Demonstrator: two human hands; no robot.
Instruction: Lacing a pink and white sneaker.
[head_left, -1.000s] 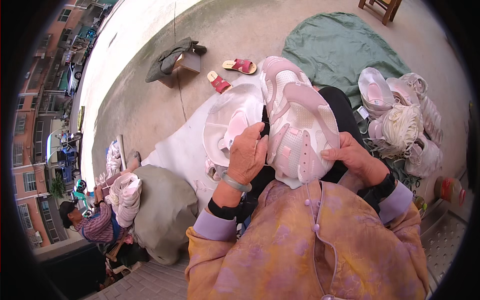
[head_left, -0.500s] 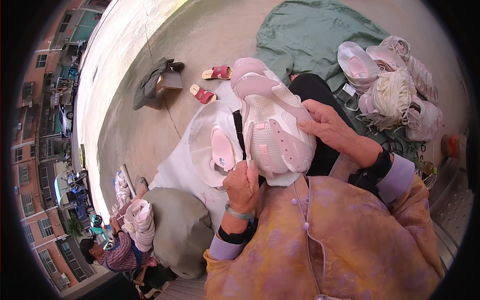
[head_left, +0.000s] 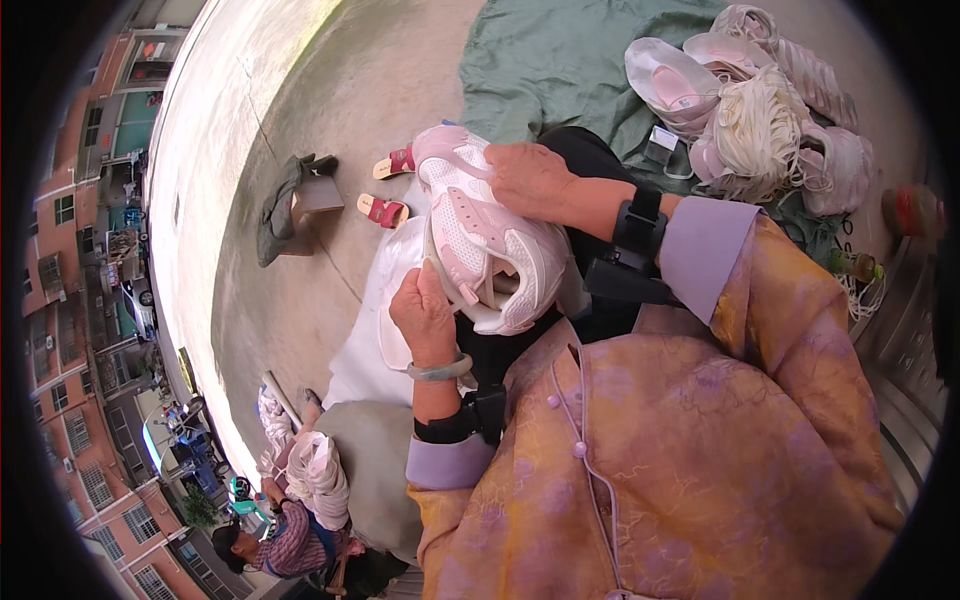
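Over my lap I hold a pink-and-white sneaker upper point(head_left: 475, 225) with mesh panels and rows of eyelets. My left hand point(head_left: 425, 315) pinches its near left edge, thumb pressed against the fingers. On the far right side, my right hand point(head_left: 530, 180) grips the upper near its pink end; its fingertips are partly hidden. An opening in the upper faces me at the near end. White cloth point(head_left: 350, 345) lies across my lap beneath and left of the upper, partly covered by my left hand.
Several pink-and-white uppers and a bundle of cream laces point(head_left: 755, 135) lie on a green cloth point(head_left: 560, 70) at the far right. Red slippers point(head_left: 383, 211) and a box with dark cloth point(head_left: 317, 195) stand ahead. Another person point(head_left: 290, 535) sits at the lower left with similar uppers.
The upper has turned and tilted in my hands, so its opening now shows. My right hand has moved to its far end. My left hand has shifted left, covering part of the white cloth.
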